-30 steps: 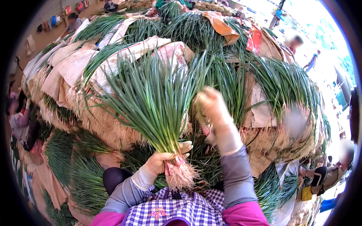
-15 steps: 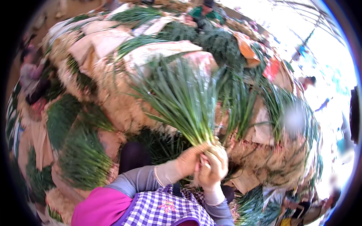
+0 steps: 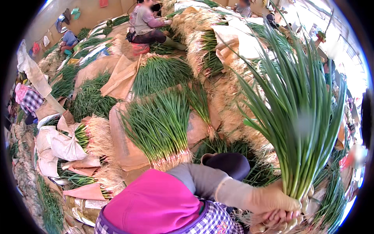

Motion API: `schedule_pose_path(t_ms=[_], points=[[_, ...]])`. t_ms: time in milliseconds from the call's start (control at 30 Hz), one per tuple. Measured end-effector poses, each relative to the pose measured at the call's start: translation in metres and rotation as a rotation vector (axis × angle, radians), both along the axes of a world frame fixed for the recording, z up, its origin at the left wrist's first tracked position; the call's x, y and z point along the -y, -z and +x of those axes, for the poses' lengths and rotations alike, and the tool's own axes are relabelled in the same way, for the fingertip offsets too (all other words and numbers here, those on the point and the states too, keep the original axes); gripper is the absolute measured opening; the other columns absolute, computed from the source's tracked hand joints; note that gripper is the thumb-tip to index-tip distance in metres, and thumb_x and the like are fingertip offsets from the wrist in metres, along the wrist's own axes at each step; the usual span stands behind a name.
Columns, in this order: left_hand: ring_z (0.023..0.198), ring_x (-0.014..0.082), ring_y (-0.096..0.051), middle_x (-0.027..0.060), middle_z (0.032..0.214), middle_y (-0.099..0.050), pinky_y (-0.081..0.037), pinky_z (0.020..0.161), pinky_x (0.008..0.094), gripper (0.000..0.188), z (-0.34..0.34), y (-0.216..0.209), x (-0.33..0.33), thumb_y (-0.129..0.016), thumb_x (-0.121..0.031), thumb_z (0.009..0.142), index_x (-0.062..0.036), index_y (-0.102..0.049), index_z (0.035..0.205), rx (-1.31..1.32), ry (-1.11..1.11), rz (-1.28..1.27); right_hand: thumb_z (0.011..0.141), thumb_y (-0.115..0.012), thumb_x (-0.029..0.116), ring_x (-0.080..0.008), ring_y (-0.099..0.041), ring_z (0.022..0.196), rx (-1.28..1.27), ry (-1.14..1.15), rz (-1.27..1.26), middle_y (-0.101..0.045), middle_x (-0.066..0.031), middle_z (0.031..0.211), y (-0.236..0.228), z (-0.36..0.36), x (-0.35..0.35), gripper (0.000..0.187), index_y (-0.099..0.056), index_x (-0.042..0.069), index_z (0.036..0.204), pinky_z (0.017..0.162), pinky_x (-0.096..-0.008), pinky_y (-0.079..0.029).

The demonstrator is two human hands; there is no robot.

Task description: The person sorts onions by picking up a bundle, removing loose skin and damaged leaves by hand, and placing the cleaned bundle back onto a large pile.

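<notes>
A tall bunch of scallions [image 3: 300,128] stands upright at the right, its long green leaves fanned out at the top. My left hand [image 3: 274,201], in a cream work glove, is closed round the pale lower stalks. Just below and behind it, my right hand [image 3: 288,226] is gloved too and clasps the bottom of the same bunch; it is partly hidden by the left hand and cut off by the lower edge. The bunch's roots are hidden by the hands. Before me on the left, a neat row of scallions [image 3: 161,124] lies on a brown sack [image 3: 120,132], roots toward me.
More scallions [image 3: 161,74] lie on sacking behind. A high rooty stack [image 3: 226,105] rises ahead. Sack-wrapped bundles [image 3: 62,142] are piled at the left. A seated person [image 3: 148,21] works at the back, another person [image 3: 29,97] at far left. My dark-clad knee [image 3: 230,165] shows near the middle.
The view has swung to the left. My hands, still on the scallion bunch, now appear at the lower right. The row of scallions on the sack has come toward the middle.
</notes>
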State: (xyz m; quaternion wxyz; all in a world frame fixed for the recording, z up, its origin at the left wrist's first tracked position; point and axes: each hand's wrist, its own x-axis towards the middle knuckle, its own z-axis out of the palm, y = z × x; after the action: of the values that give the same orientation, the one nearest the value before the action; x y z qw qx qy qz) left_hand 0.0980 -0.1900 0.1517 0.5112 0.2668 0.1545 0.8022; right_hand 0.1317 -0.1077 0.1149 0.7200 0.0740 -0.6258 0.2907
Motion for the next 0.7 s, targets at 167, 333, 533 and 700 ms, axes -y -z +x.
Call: schedule_pose_path(t_ms=[167, 333, 533, 700], points=[[0.065, 0.0156, -0.064, 0.0148, 0.082, -0.065, -0.052, 0.052, 0.0230, 0.020, -0.062, 0.003, 0.090, -0.059, -0.009, 0.086, 0.0038, -0.058, 0.102, -0.044, -0.253, -0.118, 0.089, -0.057, 0.037, -0.0249, -0.035, 0.121, 0.336, -1.836, -0.597, -0.032, -0.0134, 0.130, 0.041, -0.044, 0.013, 0.067, -0.013, 0.011, 0.132, 0.102, -0.0384, -0.036], [0.097, 0.0260, -0.061, 0.0140, 0.103, -0.060, -0.052, 0.087, 0.0388, 0.040, -0.130, 0.034, 0.201, -0.060, -0.004, 0.081, 0.0001, -0.047, 0.119, 0.015, -0.595, 0.036, 0.084, -0.067, 0.027, -0.0157, -0.053, 0.095, 1.271, -1.794, -0.640, -0.054, -0.0091, 0.113, 0.036, -0.081, 0.113, 0.058, -0.042, -0.001, 0.129, 0.079, -0.0275, -0.044], [0.099, 0.0243, -0.059, 0.0105, 0.096, -0.058, -0.044, 0.099, 0.0323, 0.045, -0.159, 0.117, 0.342, -0.062, -0.003, 0.078, 0.0019, -0.048, 0.121, 0.046, -0.859, -0.300, 0.093, -0.055, 0.019, -0.0046, -0.043, 0.055, 1.634, -1.347, -0.420, -0.053, 0.0019, 0.064, 0.050, -0.109, 0.083, 0.022, -0.063, -0.001, 0.097, 0.051, -0.0187, -0.033], [0.073, 0.0155, -0.060, 0.0094, 0.086, -0.060, -0.054, 0.063, 0.0203, 0.039, -0.128, 0.222, 0.401, -0.065, -0.002, 0.077, -0.0044, -0.053, 0.113, 0.233, -0.834, -0.575, 0.093, -0.053, 0.019, -0.0007, -0.030, 0.047, 1.397, -0.641, -0.625, -0.044, 0.0060, 0.059, 0.081, -0.114, -0.011, 0.020, -0.064, 0.003, 0.098, 0.042, -0.0162, -0.021]])
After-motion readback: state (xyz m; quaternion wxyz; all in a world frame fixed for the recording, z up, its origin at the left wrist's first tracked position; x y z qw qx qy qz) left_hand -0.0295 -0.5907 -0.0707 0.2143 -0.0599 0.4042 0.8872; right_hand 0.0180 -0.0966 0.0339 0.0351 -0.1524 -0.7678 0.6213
